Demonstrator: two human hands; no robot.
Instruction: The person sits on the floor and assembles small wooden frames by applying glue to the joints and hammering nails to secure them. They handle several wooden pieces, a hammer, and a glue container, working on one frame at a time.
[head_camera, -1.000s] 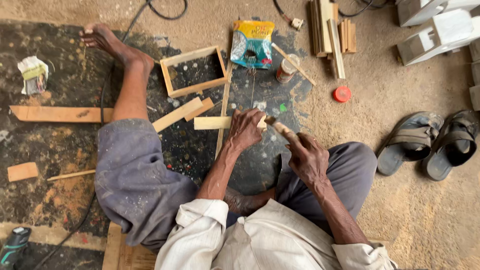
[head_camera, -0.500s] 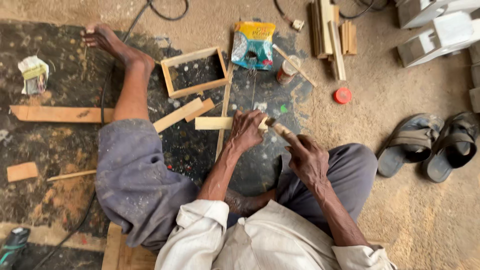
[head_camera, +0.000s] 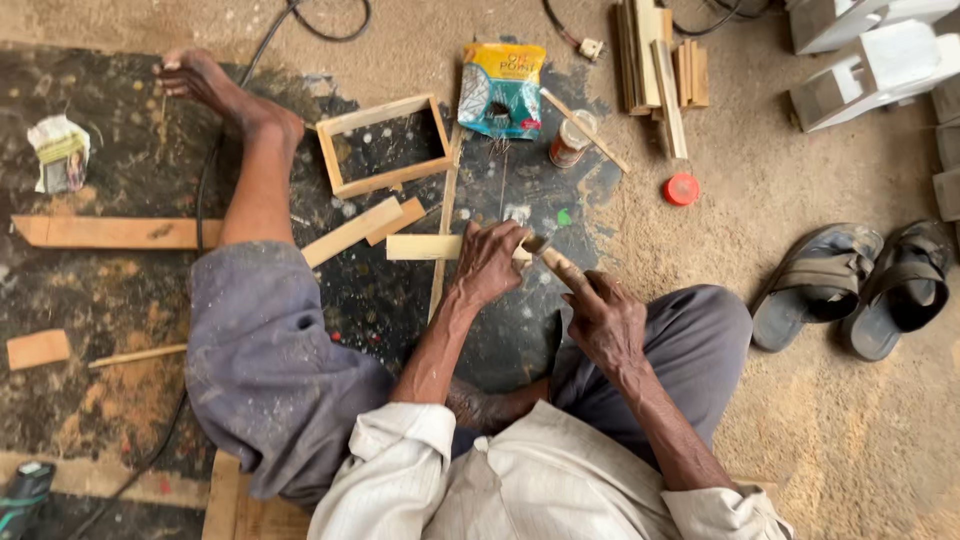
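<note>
Sandy, dusty ground fills the right half of the frame, and a dark, paint-flecked floor mat (head_camera: 90, 290) covers the left half, with a person sitting on it, one bare leg stretched toward the upper left.

Near the middle of the frame the left hand (head_camera: 490, 262) presses down on a short pale wood strip (head_camera: 425, 247) lying flat on the mat, fingers curled over its right end in a closed grip. Just right of it, the right hand (head_camera: 600, 315) is closed around a wooden-handled tool (head_camera: 548, 257), whose tip meets the strip's end beside the left fingers; what kind of tool it is cannot be told.

A thin long stick (head_camera: 445, 225) runs upright under the strip. Left of the strip lie two more slanted wood pieces (head_camera: 355, 230). Above them sits a small open wooden frame (head_camera: 385, 145). At upper centre are a blue and yellow bag (head_camera: 500, 90), a small jar (head_camera: 570, 140) and a red lid (head_camera: 681, 189) on the sand. A bundle of wood strips (head_camera: 660, 60) lies at the top, right of the bag. Two sandals (head_camera: 860, 285) rest at the right edge. A long plank (head_camera: 110, 232) lies at the left, beside the leg.
</note>
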